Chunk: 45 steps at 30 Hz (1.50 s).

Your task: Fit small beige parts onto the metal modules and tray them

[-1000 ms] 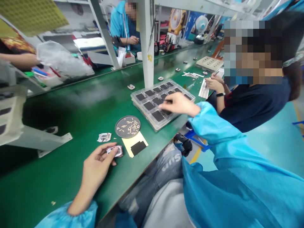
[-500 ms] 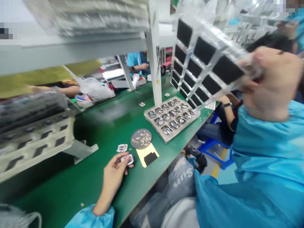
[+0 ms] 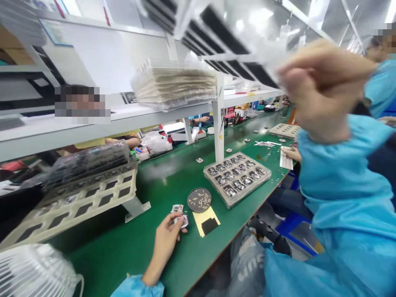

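Note:
My right hand (image 3: 321,88) is raised high and closed on the edge of a clear tray of black squares (image 3: 222,33), which is blurred and held up near the upper shelf. My left hand (image 3: 165,239) rests on the green table, fingers pinched on a small white-framed part (image 3: 182,221). A second small part (image 3: 177,208) lies just beyond it. A round dark dish of tiny pieces (image 3: 199,199) and a yellow card with a black square (image 3: 206,221) sit to the right of that hand. A beige tray of metal parts (image 3: 236,175) lies further right.
A stack of clear trays (image 3: 173,84) sits on the white shelf. A slanted beige rack (image 3: 71,198) stands at left, a white fan (image 3: 34,270) at bottom left. A white post (image 3: 219,123) rises behind the beige tray. Other people work across and to the right.
My right hand has lifted the clear tray of black squares off the stack and carried it up overhead. The view has tilted upward. My left hand stays on the small part.

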Available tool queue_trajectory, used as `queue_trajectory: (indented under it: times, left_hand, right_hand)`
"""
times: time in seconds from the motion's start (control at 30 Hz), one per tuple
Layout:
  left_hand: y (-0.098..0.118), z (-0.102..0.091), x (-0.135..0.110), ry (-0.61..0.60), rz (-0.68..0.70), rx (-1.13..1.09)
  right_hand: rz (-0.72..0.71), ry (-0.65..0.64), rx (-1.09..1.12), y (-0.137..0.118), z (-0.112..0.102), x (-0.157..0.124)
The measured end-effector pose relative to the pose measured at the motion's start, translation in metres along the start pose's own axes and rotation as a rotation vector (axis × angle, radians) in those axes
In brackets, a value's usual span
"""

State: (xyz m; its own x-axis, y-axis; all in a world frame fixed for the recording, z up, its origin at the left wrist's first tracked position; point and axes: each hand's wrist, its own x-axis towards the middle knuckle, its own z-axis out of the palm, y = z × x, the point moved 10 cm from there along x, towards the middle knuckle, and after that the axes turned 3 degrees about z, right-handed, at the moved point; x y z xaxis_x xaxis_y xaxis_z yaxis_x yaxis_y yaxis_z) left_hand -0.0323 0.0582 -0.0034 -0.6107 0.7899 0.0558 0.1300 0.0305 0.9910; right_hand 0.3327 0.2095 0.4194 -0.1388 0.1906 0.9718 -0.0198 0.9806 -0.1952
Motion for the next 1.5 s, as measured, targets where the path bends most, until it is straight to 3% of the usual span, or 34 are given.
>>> queue_trajectory:
  times: [0.07, 0.13, 0.2, 0.3, 0.4, 0.53, 0.63, 0.77, 0.87, 0.97, 1.03, 1.13, 1.2, 1.3, 1.5]
  left_hand:
    - [-0.005, -0.001, 0.002, -0.021, 0.015, 0.012]
    - [-0.007, -0.001, 0.004, -0.033, 0.029, 0.023]
    - [-0.005, -0.003, 0.004, -0.028, 0.038, 0.03]
    - [0.0, -0.006, 0.003, -0.012, 0.04, 0.024]
    - [0.004, -0.01, 0.001, 0.009, 0.036, 0.021]
    - [0.002, -0.011, 0.002, 0.02, 0.021, 0.053]
    - [0.002, -0.011, 0.005, 0.025, 0.018, 0.038]
    - [0.005, -0.013, 0.007, 0.044, 0.029, 0.035]
    - [0.005, -0.018, 0.009, 0.071, 0.017, 0.04]
    - [0.003, -0.02, 0.011, 0.078, 0.001, 0.043]
    - [0.001, -0.019, 0.012, 0.066, -0.006, 0.052]
    - [0.0, -0.018, 0.013, 0.079, 0.006, 0.061]
    - [0.002, -0.019, 0.014, 0.108, 0.027, 0.06]
    - [0.007, -0.018, 0.018, 0.158, 0.061, 0.044]
    - [0.015, 0.005, 0.041, 0.1, 0.087, -0.016]
  right_hand:
    - [-0.248, -0.104, -0.098, -0.005, 0.045, 0.042]
    - [-0.344, -0.118, -0.202, 0.012, 0.084, 0.088]
    - [-0.301, -0.15, -0.249, 0.042, 0.118, 0.13]
    - [-0.056, -0.258, -0.265, 0.103, 0.156, 0.168]
    - [0.061, -0.283, -0.286, 0.144, 0.167, 0.172]
    - [0.152, -0.205, -0.36, 0.177, 0.162, 0.164]
    - [0.193, -0.203, -0.43, 0.185, 0.166, 0.165]
    - [0.204, -0.173, -0.476, 0.178, 0.164, 0.163]
    - [0.17, -0.058, -0.455, 0.167, 0.151, 0.128]
    - [0.157, -0.054, -0.42, 0.163, 0.149, 0.041]
    - [0.184, -0.27, -0.368, 0.165, 0.171, -0.042]
    - [0.413, -0.825, -0.367, 0.186, 0.216, -0.187]
    - [0.478, -0.932, -0.385, 0.194, 0.226, -0.246]
    - [0.536, -0.952, -0.422, 0.213, 0.24, -0.273]
    - [0.634, -1.011, -0.553, 0.246, 0.271, -0.256]
